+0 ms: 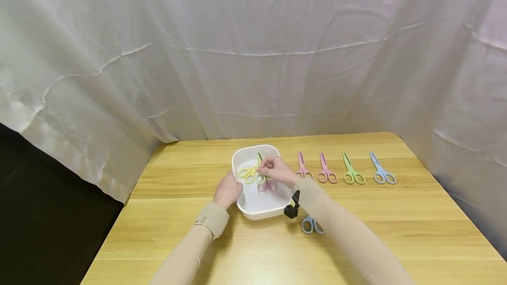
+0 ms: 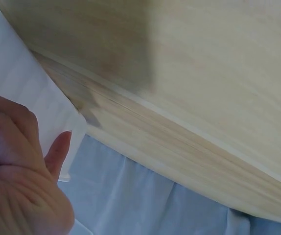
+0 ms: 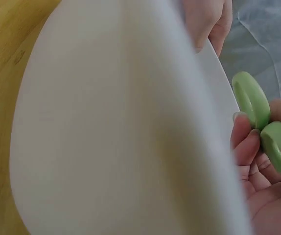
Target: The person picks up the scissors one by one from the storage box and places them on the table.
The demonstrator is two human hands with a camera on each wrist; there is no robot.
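Observation:
My left hand (image 1: 228,189) grips the left wall of a white plastic bin (image 1: 261,215), its thumb at the rim. In the left wrist view, the left hand (image 2: 18,166) is beside the bin's outer side (image 2: 42,93). Over the bin, my right hand (image 1: 278,172) pinches green scissors (image 1: 259,158), blades pointing away. The right wrist view shows the green handle loops (image 3: 260,100) at the right fingers (image 3: 248,147). Yellow scissors (image 1: 254,170) lie in the bin. Beneath the right hand is a pair with pink handles (image 1: 262,187), partly hidden.
Right of the bin is a row of scissors: two pink pairs (image 1: 303,172) (image 1: 325,173), a green pair (image 1: 350,172) and a blue pair (image 1: 381,172). Another blue pair (image 1: 308,220) lies nearer, partly behind the right forearm. Grey curtains (image 1: 253,91) surround the wooden table (image 1: 396,223).

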